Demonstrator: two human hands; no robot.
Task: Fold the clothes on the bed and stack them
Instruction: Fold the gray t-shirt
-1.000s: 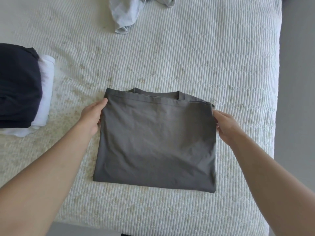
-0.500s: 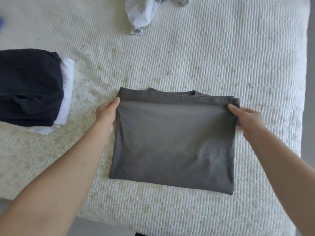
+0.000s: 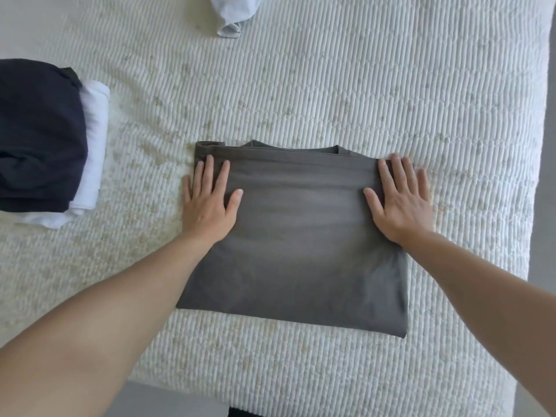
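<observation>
Left hand point(image 3: 207, 203) and right hand point(image 3: 400, 203) flat, fingers spread, pressing the far corners of one folded grey shirt point(image 3: 298, 245) mid-bed point(image 3: 361, 85), with a two-piece stack off left, dark garment point(image 3: 36, 133) over white one point(image 3: 93, 152), plus one crumpled pale garment point(image 3: 233, 13) up top.

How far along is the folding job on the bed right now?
Done: a dark garment sits folded on a white one at the left. In hand: the left hand and right hand press flat on the folded grey shirt. Left: stacking it, and folding the pale crumpled garment at the far edge.
</observation>
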